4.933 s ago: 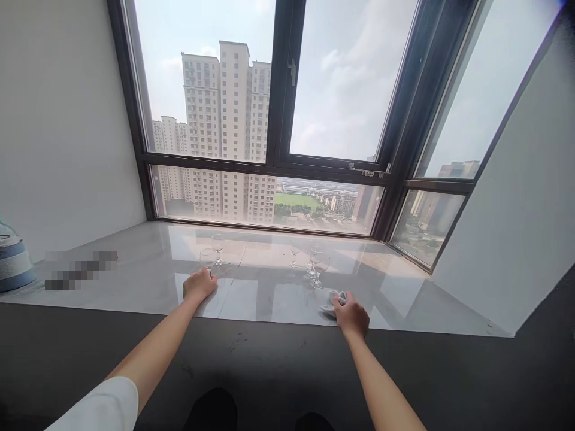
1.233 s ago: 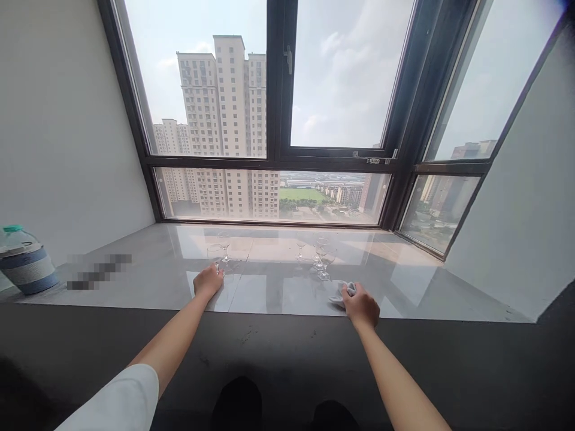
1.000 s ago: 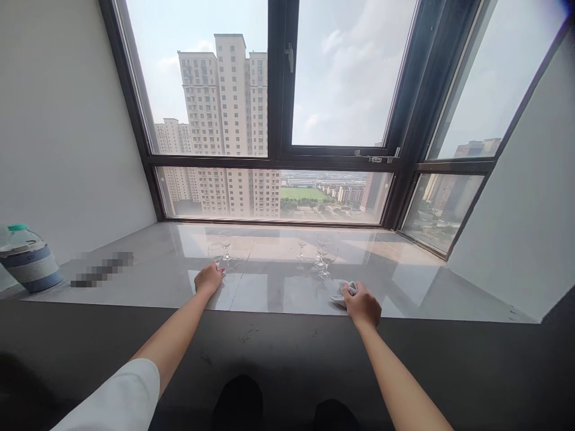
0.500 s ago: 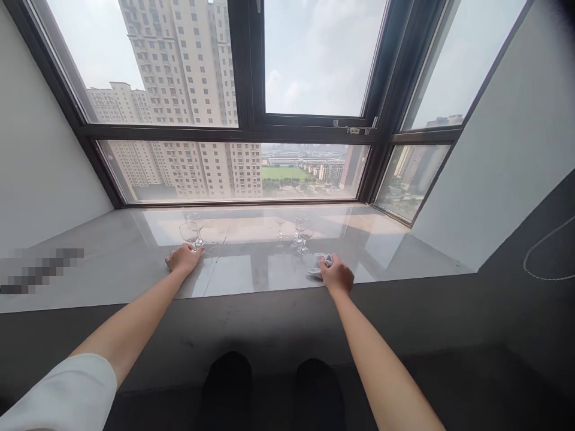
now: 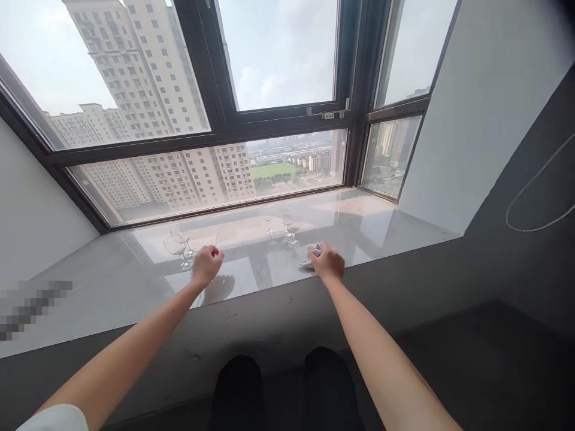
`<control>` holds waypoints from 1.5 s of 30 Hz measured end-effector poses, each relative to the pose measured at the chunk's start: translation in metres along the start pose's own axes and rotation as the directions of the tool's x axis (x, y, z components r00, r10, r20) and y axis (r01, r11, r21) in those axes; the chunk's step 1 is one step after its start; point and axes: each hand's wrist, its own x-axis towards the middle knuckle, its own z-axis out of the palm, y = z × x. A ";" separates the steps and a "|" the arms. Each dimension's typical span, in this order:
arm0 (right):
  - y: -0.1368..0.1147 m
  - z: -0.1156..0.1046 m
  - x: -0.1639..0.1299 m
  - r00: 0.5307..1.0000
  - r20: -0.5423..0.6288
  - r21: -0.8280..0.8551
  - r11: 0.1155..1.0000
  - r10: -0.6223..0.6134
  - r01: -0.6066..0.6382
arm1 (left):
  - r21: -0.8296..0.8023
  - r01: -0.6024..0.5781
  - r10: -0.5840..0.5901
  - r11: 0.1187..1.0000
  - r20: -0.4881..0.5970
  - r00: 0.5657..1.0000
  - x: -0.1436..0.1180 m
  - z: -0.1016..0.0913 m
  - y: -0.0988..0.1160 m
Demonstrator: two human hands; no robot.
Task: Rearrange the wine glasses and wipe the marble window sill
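Observation:
My left hand (image 5: 205, 265) hovers just above the glossy stone window sill (image 5: 381, 230), fingers curled, with nothing seen in it. Two clear stemmed glasses (image 5: 176, 248) stand upright just left of it, apart from the hand. My right hand (image 5: 329, 264) rests near the sill's front edge, gripping a small crumpled grey cloth (image 5: 308, 260). Just beyond that cloth stands a group of three more stemmed glasses (image 5: 290, 222).
A dark-framed window (image 5: 215, 129) runs along the back of the sill, with white side walls. A dark wall (image 5: 449, 281) drops below the sill's front edge, with a thin cable loop (image 5: 536, 200) at the right. My dark trouser legs (image 5: 278, 389) show at the bottom.
My left hand has come off the nearer left glass and lifted to its right. The view has swung down and tilted; the bottle at far left is out of sight. My right hand stays on the cloth.

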 end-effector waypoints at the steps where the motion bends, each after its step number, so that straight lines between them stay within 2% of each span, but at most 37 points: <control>1: 0.000 -0.001 0.000 1.000 0.009 0.001 1.000 0.004 -0.004 | -0.045 -0.054 0.056 0.998 0.050 0.997 0.001 0.011 0.019; 3: 0.000 -0.001 0.001 1.000 0.018 0.008 1.000 0.005 -0.005 | -0.124 -0.114 0.133 0.986 0.154 0.979 0.004 0.035 0.057; 6: 0.001 0.000 0.002 1.000 0.006 0.022 1.000 -0.007 0.007 | -0.224 -0.173 0.228 0.959 0.246 0.942 0.008 0.072 0.112; 8: 0.001 0.001 0.003 1.000 -0.001 0.026 0.999 -0.019 0.019 | -0.262 -0.169 0.238 0.950 0.261 0.935 0.012 0.094 0.144; 11: 0.002 0.003 0.005 0.999 -0.005 0.034 0.999 -0.035 0.036 | -0.298 -0.117 0.195 0.948 0.250 0.948 0.017 0.120 0.182; 15: 0.002 0.005 0.007 0.999 -0.017 0.046 0.998 -0.043 0.044 | -0.387 -0.006 0.142 0.922 0.325 0.935 0.023 0.140 0.209; 19: 0.002 0.005 0.006 0.999 -0.026 0.053 0.997 -0.048 0.049 | -0.450 0.114 0.085 0.886 0.398 0.913 0.026 0.135 0.209; 23: 0.002 0.004 0.005 0.998 -0.019 0.067 0.996 -0.053 0.054 | -0.429 0.069 0.112 0.901 0.383 0.917 0.023 0.115 0.184; 26: 0.001 0.002 0.003 0.998 -0.009 0.080 0.995 -0.059 0.059 | -0.378 0.005 0.140 0.926 0.354 0.925 0.017 0.094 0.145; 29: 0.001 0.001 0.001 0.999 -0.010 0.073 0.996 -0.050 0.050 | -0.265 -0.019 0.105 0.964 0.314 0.944 0.010 0.067 0.088; 32: 0.002 0.003 0.000 0.998 -0.036 0.052 0.997 -0.052 0.054 | -0.125 -0.013 0.043 0.992 0.244 0.969 0.002 0.036 0.022; 35: 0.005 0.007 0.000 0.998 -0.038 0.022 0.998 -0.050 0.051 | -0.013 0.037 -0.034 0.999 0.187 0.982 -0.007 0.005 -0.043; 38: 0.007 0.010 0.001 0.999 -0.021 -0.007 0.999 -0.043 0.043 | 0.064 0.086 -0.096 0.994 0.170 0.981 -0.014 -0.019 -0.094; 41: 0.008 0.011 0.000 1.000 -0.016 -0.034 0.999 -0.027 0.026 | 0.122 0.147 -0.163 0.982 0.138 0.977 -0.018 -0.033 -0.125; 45: 0.009 0.012 0.000 1.000 0.001 -0.072 0.997 -0.017 0.017 | 0.162 0.213 -0.226 0.964 0.069 0.972 -0.021 -0.032 -0.135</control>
